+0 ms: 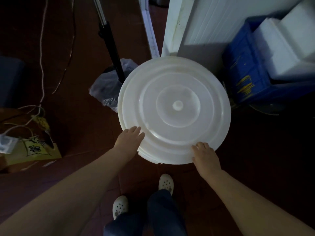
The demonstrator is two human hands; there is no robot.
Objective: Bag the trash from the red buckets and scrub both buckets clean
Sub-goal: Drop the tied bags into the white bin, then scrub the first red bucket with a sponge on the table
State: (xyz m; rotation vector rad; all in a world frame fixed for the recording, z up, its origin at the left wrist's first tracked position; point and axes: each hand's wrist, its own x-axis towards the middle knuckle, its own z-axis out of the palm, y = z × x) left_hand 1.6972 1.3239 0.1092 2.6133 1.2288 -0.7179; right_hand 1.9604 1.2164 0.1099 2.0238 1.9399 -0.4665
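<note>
Just past my shoes [120, 206], my left hand [130, 139] lays flat fingers on the white lid's [175, 106] near rim. My right hand [205, 155] bends its fingers over that rim, but I cannot tell whether they grip it. No red bucket shows; one is presumably beneath the lid. The rim looks cracked, so an uneven lift could split it or swing it into the plastic bag [106, 86] or black pole [112, 48].

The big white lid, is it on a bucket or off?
Cannot tell. The lid faces the camera, with the left hand and right hand on its near edge, and hides whatever is beneath.
</note>
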